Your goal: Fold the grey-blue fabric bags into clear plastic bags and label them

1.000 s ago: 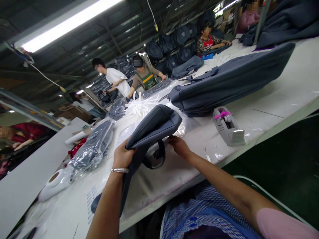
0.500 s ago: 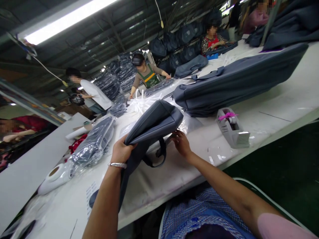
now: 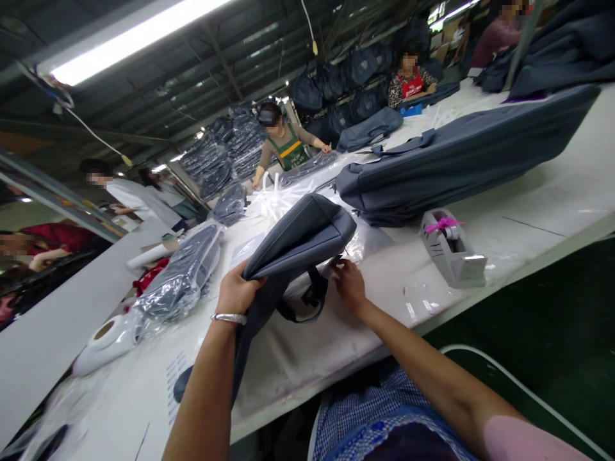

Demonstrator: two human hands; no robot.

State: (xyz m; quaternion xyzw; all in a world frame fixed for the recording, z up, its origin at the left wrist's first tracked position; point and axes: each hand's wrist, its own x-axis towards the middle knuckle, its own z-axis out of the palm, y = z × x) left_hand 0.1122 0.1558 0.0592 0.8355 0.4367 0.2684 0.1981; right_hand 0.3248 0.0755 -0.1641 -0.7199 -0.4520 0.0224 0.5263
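Above the near side of the white table (image 3: 379, 326), a dark blue-grey bag (image 3: 307, 240) is held up at a slant by the left hand (image 3: 237, 291). The left side of its top part is gripped by that hand, with the thumb pressed on the edge and most of the fingers hidden. The other end of the top looks raised off the table, and the long lower part is let down beside the left arm. Under the raised end, the right hand (image 3: 349, 283) is held close, with its fingers bent. Whether anything is pinched there cannot be told. Below the bag, a black strap (image 3: 316, 296) is seen in a loop, just beside the right hand.

By its look, the bag may be judged light, since it is held up by one hand. The cloth seems soft, as a deep fold is made in it, but the raised end is boxy, so some parts may be a bit stiff. It is likely not slippery, and it should not be broken by a bump. A good hold should be found on the firm edge, where it is gripped now, with the boxy end propped from below. The strap could be caught on fingers. To the right, a grey tape holder (image 3: 454, 253) is seen.
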